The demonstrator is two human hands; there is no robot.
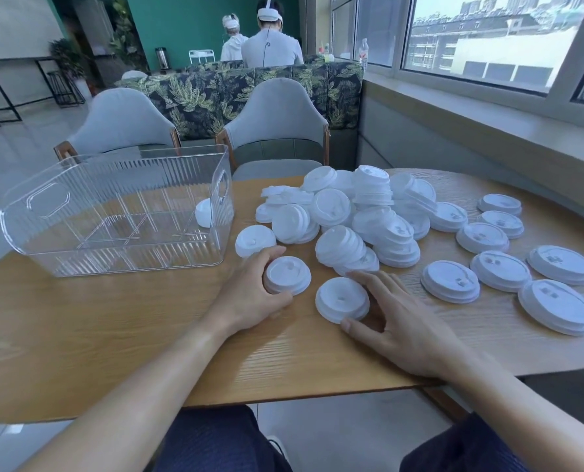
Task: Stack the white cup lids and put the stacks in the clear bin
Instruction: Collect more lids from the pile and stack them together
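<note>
The person's left hand (pixel 249 298) curls round a white lid (pixel 287 275) lying dome-up near the middle of the wooden tabletop (pixel 113 328), thumb and fingers on its rim. The right hand (pixel 396 318) holds a second lid (pixel 342 299) just beside it, fingers on the far rim and thumb on the near one; this lid also lies flat, dome-up.

Beyond the hands a heap of white lids (pixel 358 216) covers the middle of the tabletop toward its far edge — lids tilted every way, some nested in short stacks that lean on their sides, too many to count. One single lid (pixel 255 240) lies apart at the heap's left, touching the left fingertips or very nearly.

Toward the right edge eight lids (pixel 501 264) lie separately, flat, in loose rows.

The clear bin (pixel 123 212) stands upright at the far left corner, ribbed walls, long axis running left to right. One white lid (pixel 203 212) shows at its right end; whether it lies inside or behind the wall cannot be told.
</note>
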